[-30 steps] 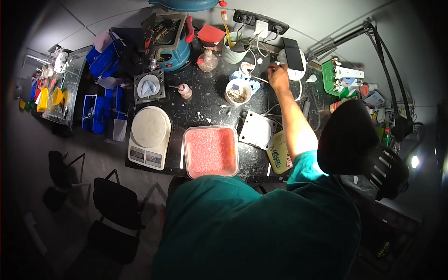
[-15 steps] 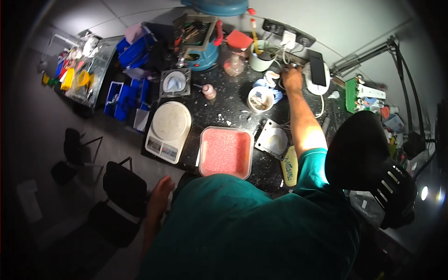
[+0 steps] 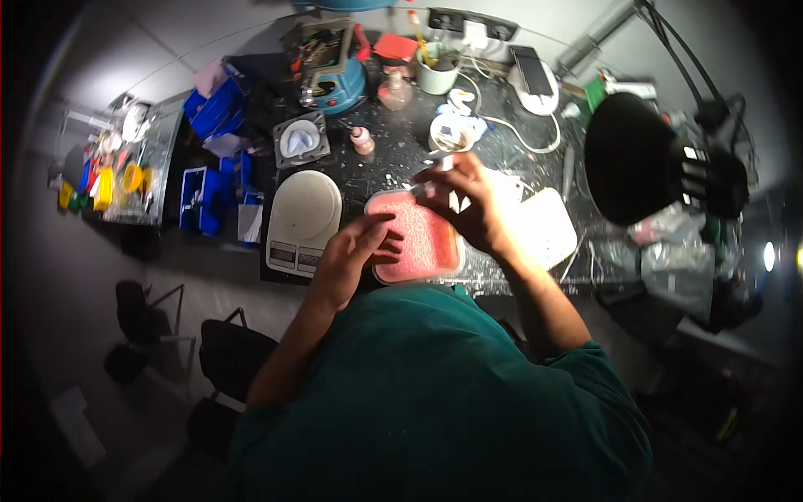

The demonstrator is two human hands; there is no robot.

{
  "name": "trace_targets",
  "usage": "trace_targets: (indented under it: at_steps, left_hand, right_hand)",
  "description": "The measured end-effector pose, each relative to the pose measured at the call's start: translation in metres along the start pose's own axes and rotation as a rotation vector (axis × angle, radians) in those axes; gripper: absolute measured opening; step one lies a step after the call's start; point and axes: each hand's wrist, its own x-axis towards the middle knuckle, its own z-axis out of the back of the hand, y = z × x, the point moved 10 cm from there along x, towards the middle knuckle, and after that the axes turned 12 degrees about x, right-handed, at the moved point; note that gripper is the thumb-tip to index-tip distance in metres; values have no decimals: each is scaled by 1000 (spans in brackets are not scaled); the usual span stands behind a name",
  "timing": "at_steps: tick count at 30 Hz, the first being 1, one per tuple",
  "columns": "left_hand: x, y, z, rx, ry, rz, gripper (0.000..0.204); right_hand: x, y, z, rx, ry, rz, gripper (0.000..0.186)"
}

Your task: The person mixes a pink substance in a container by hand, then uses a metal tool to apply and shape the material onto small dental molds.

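Note:
My right hand is above the right side of a clear plastic tub of pink granules. Its fingers pinch something small and greyish that I cannot make out. My left hand hovers by the tub's left side, fingers apart and holding nothing. A white kitchen scale stands left of the tub. Beyond my right hand sits a small white bowl with bits inside, beside a dental model. Under the lamp light, a pale flat thing lies to the right, washed out by glare.
A blue machine, a glass bottle, a pale green cup and a phone on a white base line the back. A small bottle stands mid-bench. The black lamp head hangs at right; blue bins are left.
My right hand has come back from the cable area at the rear to above the tub, now pinching something small. My left hand has risen from beside the bench to the tub.

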Motion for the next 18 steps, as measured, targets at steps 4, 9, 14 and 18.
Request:
trace_targets:
  at_steps: [4,9,14,18]
  left_hand:
    - [15,-19,-26,-159,205,-4,37]
    - [10,-26,-34,-309,283,-24,33]
    - [-4,-41,-23,-388,287,-101,30]
    - [-17,-53,-21,-322,240,-155,29]
  right_hand:
    - [-15,55,-15,-184,-41,-6,36]
    - [-38,80,-14,-77,-145,-76,33]
    - [-50,113,-1,-234,-351,-34,38]
    - [-48,118,-9,-173,-342,-49,29]
